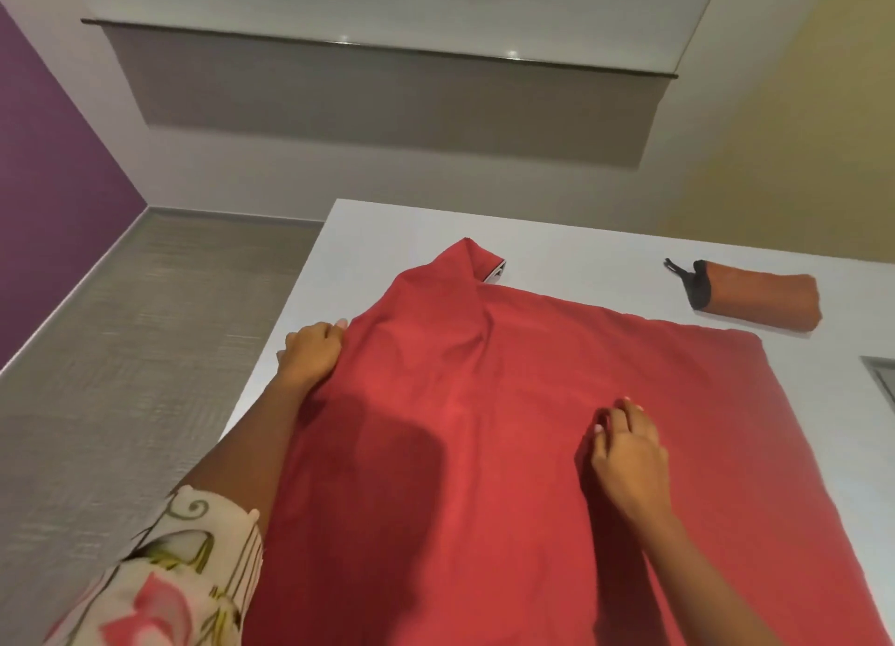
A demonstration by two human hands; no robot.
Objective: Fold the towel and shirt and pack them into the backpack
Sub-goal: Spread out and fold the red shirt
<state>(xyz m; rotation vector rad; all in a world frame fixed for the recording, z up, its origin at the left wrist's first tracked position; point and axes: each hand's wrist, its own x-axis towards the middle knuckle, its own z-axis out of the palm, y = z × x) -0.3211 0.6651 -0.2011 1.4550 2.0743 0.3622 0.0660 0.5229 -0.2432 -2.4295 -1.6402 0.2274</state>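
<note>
On a white table (387, 238), a red cloth (484, 452) lies spread almost flat, covering most of the near surface, its far corner bunched up and turned over to show a pale tag. Whether it is the towel or the shirt cannot be told. The left hand (310, 355), below a floral sleeve (169, 573), grips the cloth's left edge with curled fingers. The right hand (629, 447) rests on the middle of the cloth, fingers loosely bent and holding nothing, tips touching the fabric. Beyond the cloth's far right corner, apart from it, lies an orange roll (760, 301) with a black strap at its left end. A purple wall (48, 185) stands at left.
</note>
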